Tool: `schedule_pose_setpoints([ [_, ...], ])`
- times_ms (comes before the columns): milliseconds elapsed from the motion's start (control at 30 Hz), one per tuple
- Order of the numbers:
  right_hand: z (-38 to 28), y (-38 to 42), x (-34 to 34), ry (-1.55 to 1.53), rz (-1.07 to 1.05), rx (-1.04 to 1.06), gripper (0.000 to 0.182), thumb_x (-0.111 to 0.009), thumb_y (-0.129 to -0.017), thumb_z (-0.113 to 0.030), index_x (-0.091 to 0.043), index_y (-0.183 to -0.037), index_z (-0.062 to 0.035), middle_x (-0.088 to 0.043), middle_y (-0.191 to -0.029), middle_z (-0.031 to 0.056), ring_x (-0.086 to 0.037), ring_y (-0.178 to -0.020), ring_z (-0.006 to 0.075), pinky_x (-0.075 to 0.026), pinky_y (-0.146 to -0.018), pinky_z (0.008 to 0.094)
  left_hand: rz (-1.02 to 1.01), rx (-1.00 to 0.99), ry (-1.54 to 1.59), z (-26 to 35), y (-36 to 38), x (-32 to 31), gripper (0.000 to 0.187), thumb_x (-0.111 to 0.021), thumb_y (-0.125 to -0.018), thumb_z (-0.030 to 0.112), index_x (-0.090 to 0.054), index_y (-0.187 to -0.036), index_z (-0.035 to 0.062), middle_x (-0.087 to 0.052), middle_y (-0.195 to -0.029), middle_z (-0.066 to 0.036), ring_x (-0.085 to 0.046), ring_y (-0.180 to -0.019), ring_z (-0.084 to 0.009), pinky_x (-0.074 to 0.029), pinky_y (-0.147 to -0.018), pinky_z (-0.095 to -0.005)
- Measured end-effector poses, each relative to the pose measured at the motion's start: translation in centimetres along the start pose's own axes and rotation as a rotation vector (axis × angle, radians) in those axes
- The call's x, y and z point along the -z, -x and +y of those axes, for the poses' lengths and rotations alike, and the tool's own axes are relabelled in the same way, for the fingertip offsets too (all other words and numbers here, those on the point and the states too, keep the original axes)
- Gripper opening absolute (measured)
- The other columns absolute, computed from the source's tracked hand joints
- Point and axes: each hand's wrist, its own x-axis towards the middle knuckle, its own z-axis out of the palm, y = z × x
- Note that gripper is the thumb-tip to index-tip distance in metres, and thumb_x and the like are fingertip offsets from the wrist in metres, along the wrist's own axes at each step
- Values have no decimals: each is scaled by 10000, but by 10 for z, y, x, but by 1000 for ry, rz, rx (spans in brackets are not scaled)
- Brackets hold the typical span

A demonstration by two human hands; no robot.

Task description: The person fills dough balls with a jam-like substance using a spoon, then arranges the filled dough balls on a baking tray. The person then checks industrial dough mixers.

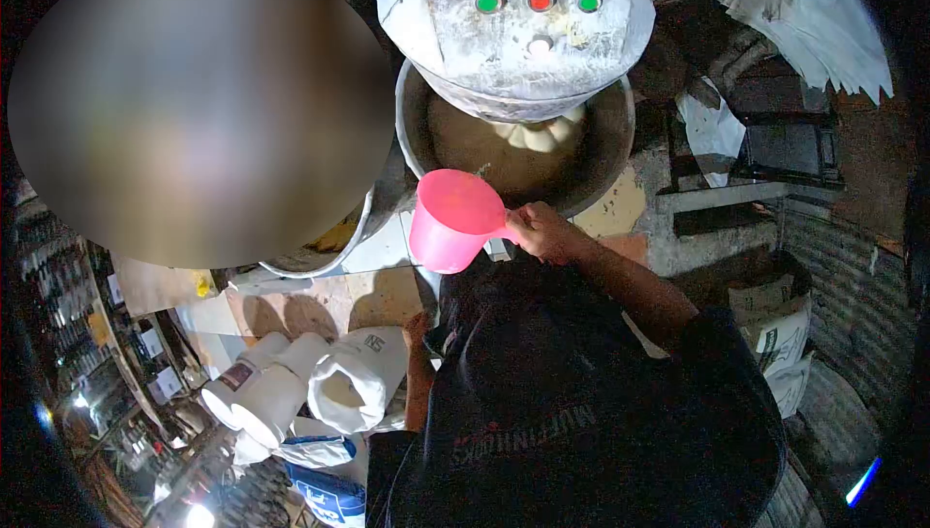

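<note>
My right hand (542,232) is closed round the handle of a pink plastic dipper (450,242). The dipper overlaps the near rim of a large mixer bowl (405,131), and its round mouth faces up toward me. Inside the bowl, a pale lump of dough (538,134) shows beneath the mixer head. My left hand (417,329) hangs low at my left side, right beside an open white sack (373,358); its fingers are mostly hidden.
The mixer head (513,53) with red and green buttons overhangs the bowl. White buckets (266,402) and a blue-and-white bag (329,494) stand at lower left. Another bowl (339,257) is partly covered by a blurred patch. More sacks (780,334) stand at right.
</note>
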Motion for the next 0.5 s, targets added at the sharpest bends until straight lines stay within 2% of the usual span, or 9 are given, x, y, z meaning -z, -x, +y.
schedule_pose_setpoints([
  [33, 6, -1, -2, 0, 0, 0, 170, -492, -850, -90, -533, -980, 11, -563, -684, 206, -579, -606, 382, -439, -552, 483, -2, 85, 154, 1, 0, 0, 336, -705, -839, 335, -717, -1000, 40, -698, -789, -43, -622, -644, -141, -496, -600, -290],
  [67, 17, -3, -5, 113, 13, 122, 145, -478, -858, -91, -524, -951, 10, -561, -673, 224, -590, -604, 384, -444, -548, 483, 32, -125, -279, 1, -1, -2, 342, -707, -837, 330, -716, -1015, 39, -701, -800, -50, -629, -659, -140, -500, -604, -295],
  [133, 26, -5, -7, 227, 27, 246, 126, -464, -866, -93, -514, -923, 8, -559, -663, 241, -602, -602, 387, -450, -543, 483, 67, -337, -710, -8, -10, -1, 348, -710, -835, 326, -716, -1031, 37, -703, -811, -58, -635, -674, -139, -504, -608, -300],
  [233, 27, -9, -8, 234, 39, 337, 139, -444, -893, -107, -520, -925, 4, -565, -664, 240, -599, -580, 376, -439, -504, 465, 92, -307, -837, -18, -19, 2, 341, -728, -821, 308, -716, -1007, 22, -697, -804, -52, -637, -685, -140, -508, -621, -299],
  [300, 29, -8, -10, 189, 48, 291, 147, -437, -907, -117, -523, -920, 1, -555, -643, 230, -590, -556, 372, -416, -471, 456, 75, -147, -17, 19, 13, -19, 347, -745, -803, 309, -714, -984, 14, -688, -784, -37, -635, -686, -132, -507, -618, -298],
  [367, 22, -5, -5, 188, 24, 249, 149, -436, -908, -115, -528, -929, 0, -549, -640, 232, -586, -550, 373, -412, -470, 457, 92, -24, 40, 18, 15, -20, 348, -746, -802, 309, -713, -982, 13, -688, -784, -37, -635, -686, -132, -507, -618, -299],
  [500, 20, -7, -5, 159, 0, 226, 160, -448, -903, -120, -540, -956, -1, -533, -629, 240, -587, -550, 376, -407, -481, 466, 94, 54, -82, -5, 11, -11, 348, -748, -800, 310, -713, -977, 12, -686, -784, -37, -633, -687, -132, -506, -618, -300],
])
